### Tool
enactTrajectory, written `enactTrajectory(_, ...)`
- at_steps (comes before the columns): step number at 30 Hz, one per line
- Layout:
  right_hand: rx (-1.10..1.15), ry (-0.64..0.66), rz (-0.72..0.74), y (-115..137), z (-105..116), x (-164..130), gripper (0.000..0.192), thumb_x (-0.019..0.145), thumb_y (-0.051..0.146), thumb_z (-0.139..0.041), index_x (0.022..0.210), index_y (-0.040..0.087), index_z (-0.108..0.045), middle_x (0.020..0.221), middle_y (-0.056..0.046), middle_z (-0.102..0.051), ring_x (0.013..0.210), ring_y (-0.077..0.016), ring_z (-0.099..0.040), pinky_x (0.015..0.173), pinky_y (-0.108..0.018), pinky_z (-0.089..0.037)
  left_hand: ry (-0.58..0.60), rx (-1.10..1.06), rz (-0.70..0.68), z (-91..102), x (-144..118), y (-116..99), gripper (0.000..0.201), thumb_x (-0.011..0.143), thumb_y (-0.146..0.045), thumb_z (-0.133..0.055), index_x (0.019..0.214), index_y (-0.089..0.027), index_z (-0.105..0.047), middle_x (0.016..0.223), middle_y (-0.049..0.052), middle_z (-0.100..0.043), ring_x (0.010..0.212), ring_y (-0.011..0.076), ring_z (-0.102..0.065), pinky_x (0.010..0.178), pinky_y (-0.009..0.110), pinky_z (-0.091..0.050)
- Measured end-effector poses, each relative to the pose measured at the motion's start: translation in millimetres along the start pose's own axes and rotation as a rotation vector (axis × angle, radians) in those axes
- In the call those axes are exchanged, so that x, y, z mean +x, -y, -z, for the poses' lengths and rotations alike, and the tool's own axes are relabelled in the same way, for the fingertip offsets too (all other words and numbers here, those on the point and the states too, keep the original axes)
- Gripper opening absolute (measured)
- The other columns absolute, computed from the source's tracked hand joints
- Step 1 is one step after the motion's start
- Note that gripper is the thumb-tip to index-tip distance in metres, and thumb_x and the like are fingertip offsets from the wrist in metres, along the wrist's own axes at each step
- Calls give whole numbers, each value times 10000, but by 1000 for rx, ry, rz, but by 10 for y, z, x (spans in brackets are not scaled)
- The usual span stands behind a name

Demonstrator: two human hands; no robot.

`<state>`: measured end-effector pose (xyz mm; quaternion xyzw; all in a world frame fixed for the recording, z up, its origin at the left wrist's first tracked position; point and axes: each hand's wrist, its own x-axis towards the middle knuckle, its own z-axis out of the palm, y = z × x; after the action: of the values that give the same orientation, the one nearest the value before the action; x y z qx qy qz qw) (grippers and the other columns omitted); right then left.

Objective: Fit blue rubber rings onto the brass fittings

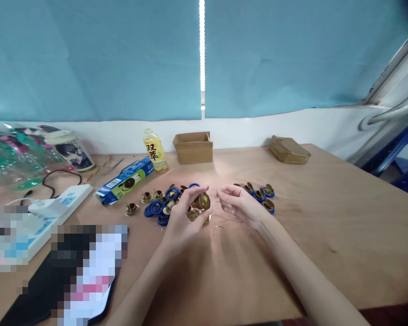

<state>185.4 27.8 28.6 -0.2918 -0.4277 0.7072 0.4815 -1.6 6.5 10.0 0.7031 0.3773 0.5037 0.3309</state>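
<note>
The left hand [183, 213] was raised just above the surface [326, 226], its fingers [193, 192] closed around a small brass bell [202, 201], which sat tilted between thumb and fingertips with its rounded side toward the other hand. More brass pieces seemed to be cupped lower in the same palm, probably kept there so they stayed within reach. The right hand [238, 204] hovered just beside the bell, its fingers [224, 194] pinched shut on something very thin (a fine wire or ring, too small to make out with certainty), brought close as though to meet the bell's top.

Left of the hands lay a loose pile of brass bells and blue rings [158, 206], spread flat so that each piece could be picked out singly. A smaller group of bells seated in blue rings [263, 197] rested to the right, apart from the pile, which suggested they were kept separate on purpose. A thin wire ring [218, 227] lay on the surface just below the hands.

Farther back stood a yellow drink bottle [154, 156], an open cardboard box [192, 147] and a flattened brown packet [289, 150]. A blue carton [124, 181] lay on its side near a white power strip [59, 201] at the left.
</note>
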Motion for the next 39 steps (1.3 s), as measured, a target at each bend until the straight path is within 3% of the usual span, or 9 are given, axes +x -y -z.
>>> enactTrajectory(3, -15, 30, -76, 4, -17, -14, 277, 705, 363, -852, 761, 176, -656, 524, 95, -482, 403, -35, -362, 392, -178, -267, -18, 40, -38, -11, -3, -14, 472, 821, -127, -686, 1240, -238, -497, 1331, 114, -635, 1246, 254, -606, 1053, 427, -494)
enactTrajectory(9, 1, 49, -132, -5, -58, -17, 283, 743, 359, -819, 703, 164, -618, 550, 59, -548, 474, -71, -527, 468, -189, -407, -5, 109, -56, -22, -11, -29, 450, 818, -142, -698, 1215, -244, -513, 1274, 94, -669, 1202, 255, -640, 1016, 418, -532)
enactTrajectory(23, -116, 49, -159, -84, -68, 0, 276, 737, 358, -807, 770, 173, -605, 611, 63, -559, 493, -58, -453, 505, -205, -331, -3, 180, -86, -22, -26, -11, 427, 843, -127, -671, 1233, -233, -534, 1235, 90, -669, 1171, 244, -650, 1013, 413, -526)
enactTrajectory(39, -203, 52, -156, -132, -31, 38, 272, 774, 347, -744, 645, 169, -584, 571, 47, -549, 477, -65, -441, 483, -209, -317, 11, 265, -183, -37, -45, 9, 431, 843, -100, -647, 1243, -218, -539, 1228, 116, -670, 1153, 259, -658, 1009, 445, -523)
